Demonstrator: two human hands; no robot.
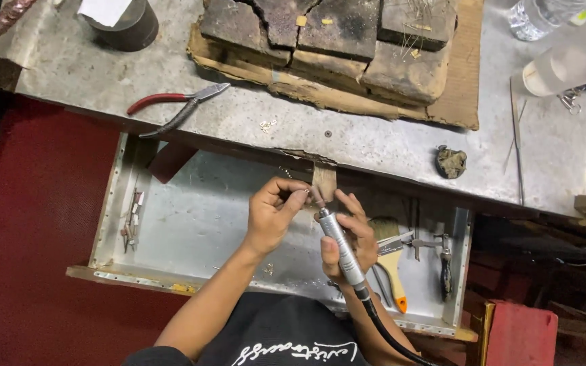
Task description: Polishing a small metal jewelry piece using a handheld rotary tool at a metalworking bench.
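Grinding is in hand: your right hand [348, 245] grips the rotary handpiece [339, 245], your left hand [272, 215] pinches a small piece at the wooden peg [324, 181], centre frame; next, keep light pressure.

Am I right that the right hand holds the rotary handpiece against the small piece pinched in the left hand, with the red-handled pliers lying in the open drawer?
Not quite. The head view shows the red-handled pliers lying on the metal benchtop, not in the open drawer. The right hand does hold the rotary handpiece against the small piece pinched in the left hand.
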